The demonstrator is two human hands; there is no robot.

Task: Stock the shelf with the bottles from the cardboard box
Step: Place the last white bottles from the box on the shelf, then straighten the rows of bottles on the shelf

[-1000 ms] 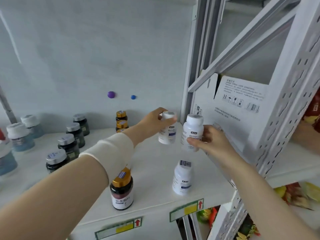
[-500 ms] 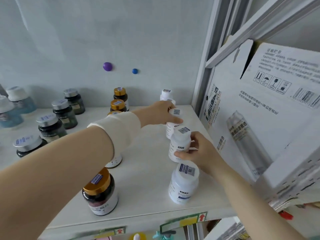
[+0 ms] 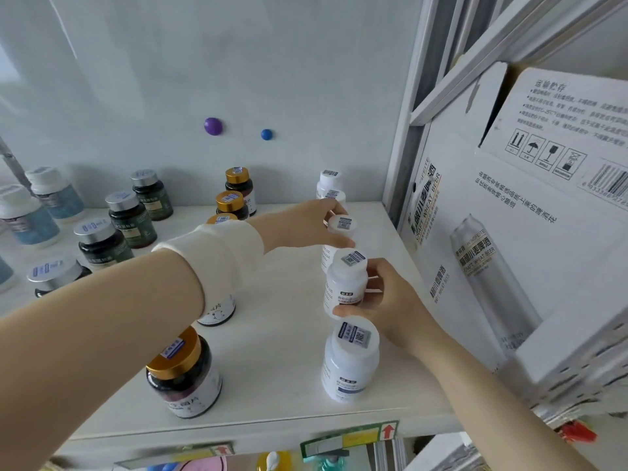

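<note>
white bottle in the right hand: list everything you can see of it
Opaque white bottle, plastic-looking, round body, wide white cap with a code sticker on top. Front label carries dark print. Upright, cap on, above the shelf; base hidden. The right hand grips it, thumb across the lower front, fingers behind. It sits between the front white bottle and the left-hand bottle, gripped by the left hand.

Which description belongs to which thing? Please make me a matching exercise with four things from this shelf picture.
Things:
1. left hand
2. right hand
3. purple dot
4. cardboard box

Descriptions:
A. on the back wall
B. grips the second white bottle, behind the front white bottle
C. right of the shelf post
D. grips the third white bottle

Pairs: 1-D, 2-B, 3-A, 4-C
</note>
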